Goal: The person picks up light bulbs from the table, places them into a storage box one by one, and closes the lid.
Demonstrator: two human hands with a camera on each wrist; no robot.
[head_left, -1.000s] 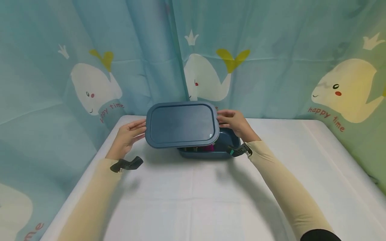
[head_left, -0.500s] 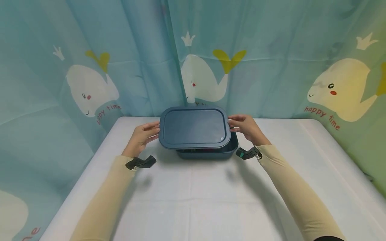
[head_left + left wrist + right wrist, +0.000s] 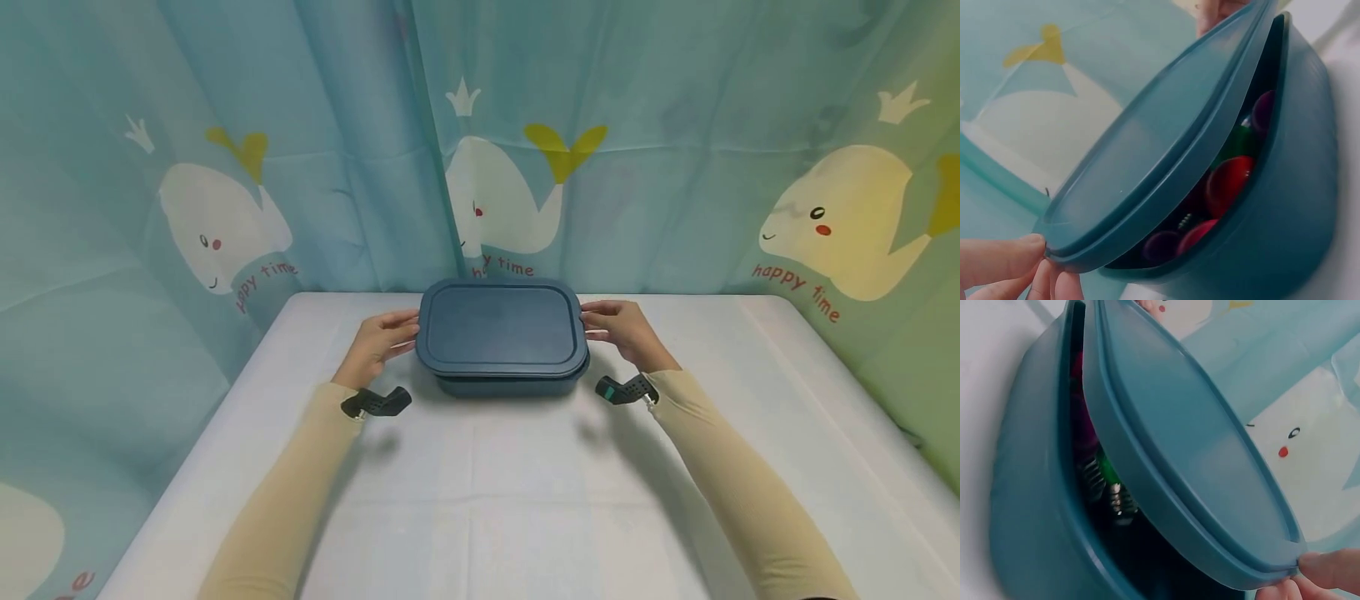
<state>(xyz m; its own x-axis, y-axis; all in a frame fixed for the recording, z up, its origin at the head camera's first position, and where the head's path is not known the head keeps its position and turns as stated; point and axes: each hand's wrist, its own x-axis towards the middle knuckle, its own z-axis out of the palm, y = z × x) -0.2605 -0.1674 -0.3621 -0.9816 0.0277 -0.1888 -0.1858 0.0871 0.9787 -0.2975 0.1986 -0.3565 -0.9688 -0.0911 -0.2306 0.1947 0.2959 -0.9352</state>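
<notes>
A blue-grey lid (image 3: 501,325) is held level over a matching rectangular box (image 3: 510,387), with a gap still showing between them in both wrist views. My left hand (image 3: 380,343) pinches the lid's left end between thumb and fingers. At the opposite end, my right hand (image 3: 624,332) grips the lid's edge the same way. Through the gap, the left wrist view shows shiny rounded red things (image 3: 1229,184) along with purple and green ones. A green piece with a ridged, screw-like metal end (image 3: 1119,500) shows in the right wrist view. Most of the contents are hidden.
The box stands near the back of a white-covered table (image 3: 472,500). Behind it hangs a blue-green curtain (image 3: 360,167) printed with whales, close to the table's rear edge. Dark straps (image 3: 377,402) are worn on both wrists.
Both hands have carried the lid right and down. It now sits over the box, and the head view no longer shows the contents that were visible a second ago.
</notes>
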